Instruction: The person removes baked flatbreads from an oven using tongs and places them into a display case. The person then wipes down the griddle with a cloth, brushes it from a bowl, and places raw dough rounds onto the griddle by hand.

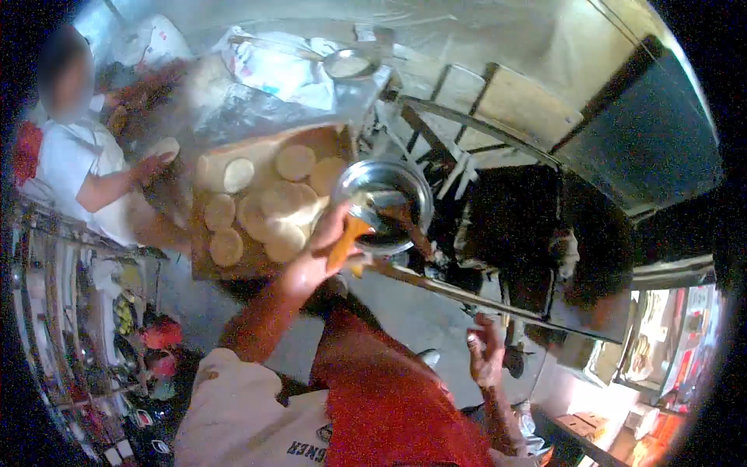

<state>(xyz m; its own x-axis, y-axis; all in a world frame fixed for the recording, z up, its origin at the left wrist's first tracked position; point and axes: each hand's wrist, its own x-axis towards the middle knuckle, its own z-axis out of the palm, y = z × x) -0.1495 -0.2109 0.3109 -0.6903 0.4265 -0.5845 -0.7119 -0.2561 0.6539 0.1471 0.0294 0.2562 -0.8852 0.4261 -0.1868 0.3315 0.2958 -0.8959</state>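
My left hand [320, 247] is closed round an orange-handled tool [348, 240], held up at the near left rim of a shiny steel pot [424, 194]. Its far end overlaps the pot's opening, and I cannot make out its kind. Inside the pot leans a brown stick-like utensil [416, 232], its end sticking out over the right rim. Left of the pot, a wooden tray [204, 261] holds several flat round pieces of dough or bread [226, 247]. My right hand [486, 358] hangs low on the right, fingers loosely apart, with nothing visible in it.
A person [85, 171] sits at the left, a pale round piece [165, 146] in one hand. Plastic sacks [272, 70] and a metal bowl [348, 64] lie behind the tray. A dark, metal-framed opening [510, 226] stands right of the pot; a rack [58, 311] is at lower left.
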